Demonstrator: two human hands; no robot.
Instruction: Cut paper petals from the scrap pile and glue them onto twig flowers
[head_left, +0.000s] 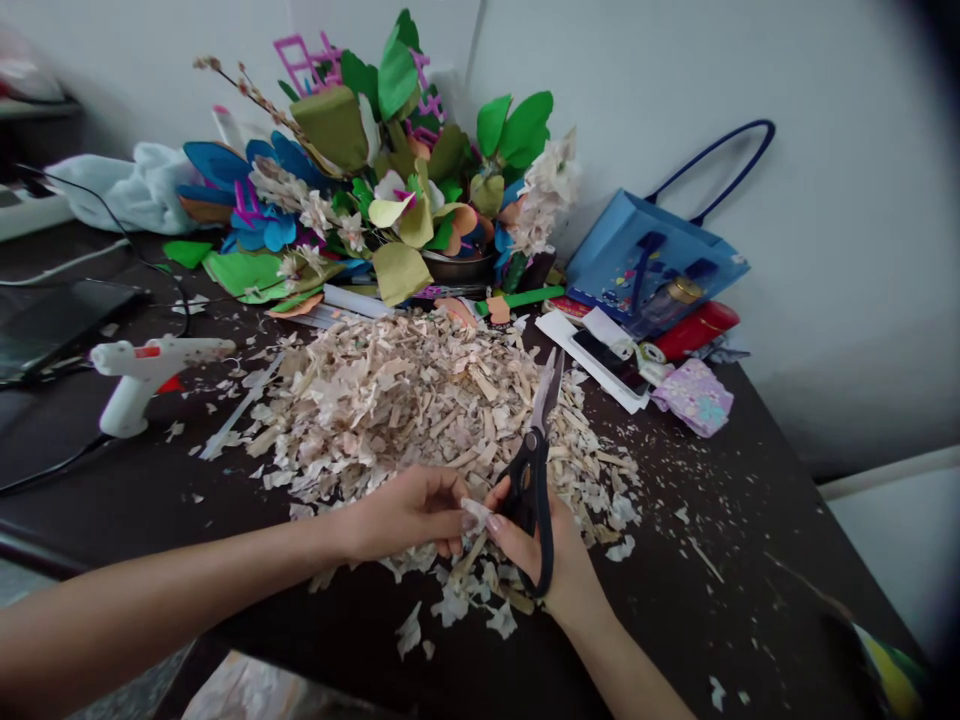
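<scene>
A pale, crinkled scrap (474, 511) is being pinched by the left hand (409, 515) and right hand (559, 560) (also gripping black-handled scissors (535, 458)).

There are two hands, left (411, 512) and right (564, 565), one pair of scissors (535, 445), one glue gun (139, 378), one bag (637, 250), one worktop (750, 620), one heap of scraps (375, 400) too many to count and one bunch of flowers (405, 210), blooms likewise uncountable
</scene>
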